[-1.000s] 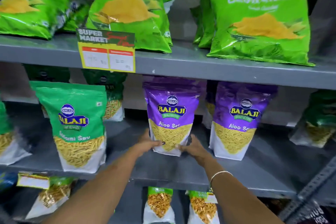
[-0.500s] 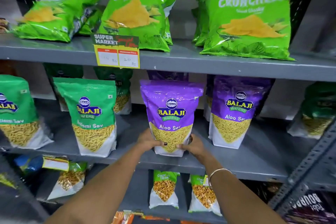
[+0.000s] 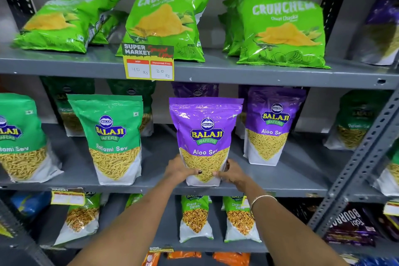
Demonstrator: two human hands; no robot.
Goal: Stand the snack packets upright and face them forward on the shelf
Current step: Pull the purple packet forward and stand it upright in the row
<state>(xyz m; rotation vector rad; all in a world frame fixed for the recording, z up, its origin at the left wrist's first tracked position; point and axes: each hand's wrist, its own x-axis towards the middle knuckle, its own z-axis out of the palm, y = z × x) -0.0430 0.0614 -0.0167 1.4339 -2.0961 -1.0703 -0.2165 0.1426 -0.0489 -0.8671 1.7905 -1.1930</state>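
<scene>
A purple Aloo Sev packet (image 3: 205, 134) stands upright at the front edge of the middle grey shelf (image 3: 280, 183), label facing me. My left hand (image 3: 180, 169) grips its lower left corner and my right hand (image 3: 232, 172) grips its lower right corner. A second purple Aloo Sev packet (image 3: 271, 125) stands upright to the right, a little further back. Two green Ratlami Sev packets (image 3: 112, 138) (image 3: 19, 136) stand upright to the left. More purple and green packets stand half hidden behind the front row.
Green Crunchem chip bags (image 3: 282, 30) lean on the top shelf, the left one (image 3: 60, 24) lying flat. A yellow price tag (image 3: 149, 65) hangs from the top shelf edge. Chana packets (image 3: 195, 218) stand on the shelf below. A perforated metal upright (image 3: 362, 157) runs along the right.
The purple packet in my hands has come forward to the shelf's front edge and stands straighter. The view has shifted left and back, showing more of the shelves.
</scene>
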